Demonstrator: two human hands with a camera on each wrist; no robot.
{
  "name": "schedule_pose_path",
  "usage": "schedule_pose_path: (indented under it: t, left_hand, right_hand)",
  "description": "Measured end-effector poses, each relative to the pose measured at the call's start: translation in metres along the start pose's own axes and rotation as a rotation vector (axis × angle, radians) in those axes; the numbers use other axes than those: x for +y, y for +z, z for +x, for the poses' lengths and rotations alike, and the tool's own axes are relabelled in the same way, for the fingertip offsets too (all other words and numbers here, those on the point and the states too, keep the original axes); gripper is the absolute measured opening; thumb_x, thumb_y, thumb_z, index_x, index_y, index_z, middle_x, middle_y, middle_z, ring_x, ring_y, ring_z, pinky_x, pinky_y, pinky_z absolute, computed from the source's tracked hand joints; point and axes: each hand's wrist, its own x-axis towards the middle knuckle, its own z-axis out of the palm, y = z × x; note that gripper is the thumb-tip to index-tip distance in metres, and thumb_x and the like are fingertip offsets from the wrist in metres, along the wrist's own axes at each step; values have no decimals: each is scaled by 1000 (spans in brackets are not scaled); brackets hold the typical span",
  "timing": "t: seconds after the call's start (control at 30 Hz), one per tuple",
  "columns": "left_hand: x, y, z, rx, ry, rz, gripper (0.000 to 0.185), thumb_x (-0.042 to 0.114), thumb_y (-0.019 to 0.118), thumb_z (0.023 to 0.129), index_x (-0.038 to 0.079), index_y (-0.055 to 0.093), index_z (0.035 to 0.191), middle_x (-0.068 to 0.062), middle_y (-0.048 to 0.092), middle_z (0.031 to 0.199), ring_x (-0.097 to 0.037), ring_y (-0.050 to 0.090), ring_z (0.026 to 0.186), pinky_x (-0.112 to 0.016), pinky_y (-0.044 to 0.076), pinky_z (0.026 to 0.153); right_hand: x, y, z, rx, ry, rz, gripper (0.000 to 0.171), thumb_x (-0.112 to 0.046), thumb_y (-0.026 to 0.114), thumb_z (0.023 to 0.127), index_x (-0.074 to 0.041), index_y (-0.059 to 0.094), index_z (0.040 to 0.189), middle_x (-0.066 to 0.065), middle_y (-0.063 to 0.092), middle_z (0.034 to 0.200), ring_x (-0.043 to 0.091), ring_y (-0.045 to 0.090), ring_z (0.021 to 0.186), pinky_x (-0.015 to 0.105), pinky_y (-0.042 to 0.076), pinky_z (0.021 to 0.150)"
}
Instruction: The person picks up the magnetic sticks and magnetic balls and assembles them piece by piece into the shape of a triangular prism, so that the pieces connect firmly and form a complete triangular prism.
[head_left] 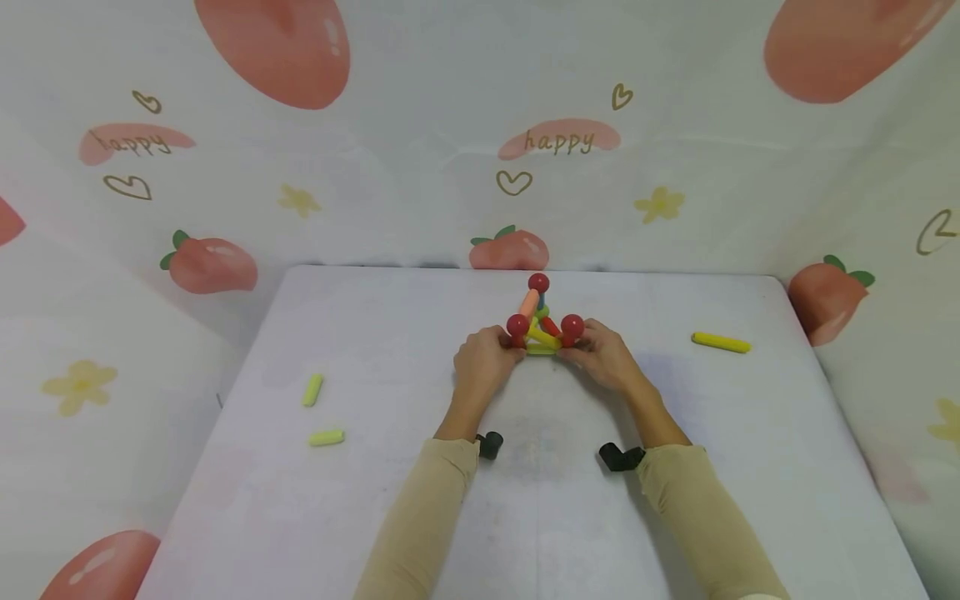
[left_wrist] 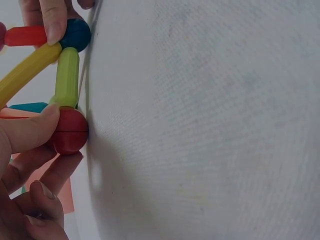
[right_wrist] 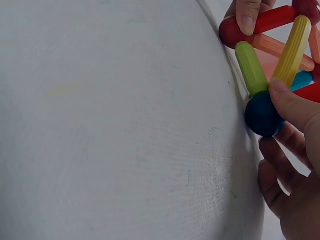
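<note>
Both hands hold a small frame of coloured rods and balls near the table's back edge. With thumb and fingers my left hand [head_left: 483, 364] pinches a red ball [left_wrist: 71, 131] at the frame's lower left corner. My right hand [head_left: 609, 360] pinches the dark blue ball [right_wrist: 263, 114] at the lower right corner. A light green rod [left_wrist: 67, 77] joins these two balls low along the front. From the blue ball a yellow rod [right_wrist: 291, 52] slants upward. In the head view, red balls [head_left: 572, 325] top the frame, and its back part is partly hidden.
Two short light green rods, one upright in view [head_left: 312, 390] and one crosswise [head_left: 326, 437], lie on the table's left side. A yellow rod [head_left: 720, 342] lies at the right. Behind the white table [head_left: 540, 533] hangs a peach-patterned cloth [head_left: 420, 150].
</note>
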Motion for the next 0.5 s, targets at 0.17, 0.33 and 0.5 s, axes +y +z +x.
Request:
schedule_pose_path:
  t: [0.17, 0.33, 0.5]
  left_hand:
    - [-2, -2, -3, 8, -3, -7, 23, 33, 79, 89, 13, 75, 100, -1, 77, 91, -21, 69, 82, -41, 54, 79]
    - [-4, -3, -3, 16, -2, -13, 22, 33, 79, 89, 15, 75, 99, 0, 77, 90, -20, 68, 81, -39, 54, 78]
    - [-5, -6, -4, 6, 41, 21, 29, 39, 80, 88, 17, 72, 106, 2, 77, 96, -18, 68, 86, -38, 54, 79]
  right_hand:
    - [-3, 2, 1, -19, 31, -4, 22, -19, 81, 88, -8, 76, 107, 11, 67, 113, 31, 64, 112, 51, 52, 99]
    - [-4, 2, 3, -31, 33, -3, 23, -19, 80, 89, -7, 76, 108, 11, 67, 115, 32, 63, 115, 52, 51, 103]
    - [-2, 1, 1, -21, 42, -7, 25, -21, 79, 90, -7, 76, 111, 11, 66, 113, 32, 63, 114, 52, 53, 102]
